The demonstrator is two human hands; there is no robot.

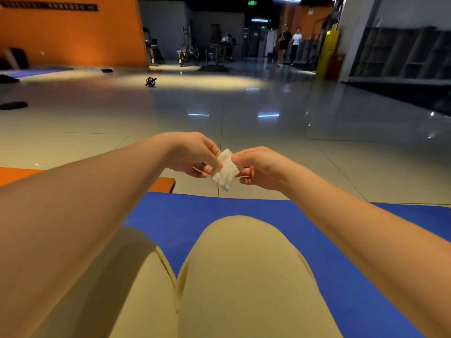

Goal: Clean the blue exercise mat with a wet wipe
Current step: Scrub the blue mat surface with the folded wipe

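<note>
Two hands pinch one white wipe point(225, 170): left hand point(192, 154) & right hand point(260, 168), above the floor. It looks folded, maybe. Blue mat point(317, 230) lies under the knees.

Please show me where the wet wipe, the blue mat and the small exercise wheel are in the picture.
wet wipe point(225, 170), head view, on the middle of the folded white sheet.
blue mat point(185, 215), head view, on its bare surface ahead of the knees.
exercise wheel point(150, 82), head view, on the wheel itself.
</note>
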